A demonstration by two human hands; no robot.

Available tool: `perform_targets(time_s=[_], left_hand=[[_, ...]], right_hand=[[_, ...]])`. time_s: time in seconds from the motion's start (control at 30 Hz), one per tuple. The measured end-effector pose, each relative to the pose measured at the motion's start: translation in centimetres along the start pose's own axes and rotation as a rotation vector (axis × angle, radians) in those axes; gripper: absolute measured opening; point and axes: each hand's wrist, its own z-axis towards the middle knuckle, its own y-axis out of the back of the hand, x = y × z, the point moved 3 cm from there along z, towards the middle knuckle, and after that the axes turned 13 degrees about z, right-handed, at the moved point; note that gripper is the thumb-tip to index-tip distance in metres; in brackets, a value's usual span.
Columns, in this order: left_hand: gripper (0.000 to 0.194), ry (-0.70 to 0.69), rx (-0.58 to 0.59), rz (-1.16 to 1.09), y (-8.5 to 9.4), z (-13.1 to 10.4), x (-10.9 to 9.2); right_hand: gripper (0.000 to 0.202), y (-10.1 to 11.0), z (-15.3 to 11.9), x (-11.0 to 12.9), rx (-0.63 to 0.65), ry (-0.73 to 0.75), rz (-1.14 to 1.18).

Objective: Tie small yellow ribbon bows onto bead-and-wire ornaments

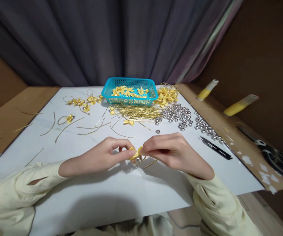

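Observation:
Between my two hands is a yellow ribbon bow (133, 157) with a silvery bead (139, 159) at its middle. My left hand (107, 153) pinches the bow's left side between thumb and forefinger. The fingertips of my right hand (169, 149) are closed on its right side, where a gold wire tie (150, 164) sticks out below them. How the wire passes through the bow is hidden by my fingers. Just beyond my hands, a loose silver heart bead (158, 131) and a yellow bow (128, 122) lie on the white tabletop (94, 193).
A turquoise basket (129, 101) holds yellow bows. Around it are a bow pile (166, 95), gold wire ties (140, 113) and heart beads (177, 113). Black thread snips (215, 148) lie right, with large scissors (276, 157) and two yellow-filled tubes (240, 105) beyond. Finished-looking bows (69, 118) lie left.

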Motion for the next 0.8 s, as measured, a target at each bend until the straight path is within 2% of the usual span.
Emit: perform_targets(time_s=[0.07,0.17,0.3,0.4,0.5,0.6,0.7,0.8], left_hand=[[0.027,-0.005,-0.026,-0.006,0.0,0.0,0.1],[0.025,0.006,-0.096,0.019,0.2,-0.1,0.3],[0.022,0.013,-0.176,0.068,0.3,0.1,0.4],[0.021,-0.021,-0.223,0.136,0.2,0.4,0.7],[0.021,-0.113,-0.302,0.264,0.0,0.7,1.1],[0.021,-0.293,-0.425,0.477,-0.1,0.7,1.5],[0.023,-0.426,-0.469,0.705,-0.2,0.6,1.7],[0.025,-0.456,-0.420,0.769,-0.2,0.6,1.6]], right_hand=[[0.011,0.5,-0.1,-0.2,-0.038,-0.082,-0.019],[0.029,1.7,-0.8,-0.8,-0.122,-0.249,0.009],[0.032,2.5,-2.1,-1.4,-0.168,-0.379,0.158],[0.029,2.6,-3.0,-1.2,-0.288,-0.453,0.271],[0.020,2.4,-3.7,-0.3,-0.504,-0.439,0.397],[0.011,2.0,-4.3,1.0,-0.691,-0.356,0.447],[0.007,1.1,-4.7,1.6,-0.703,-0.339,0.443],[0.014,-0.1,-4.7,1.3,-0.685,-0.362,0.406]])
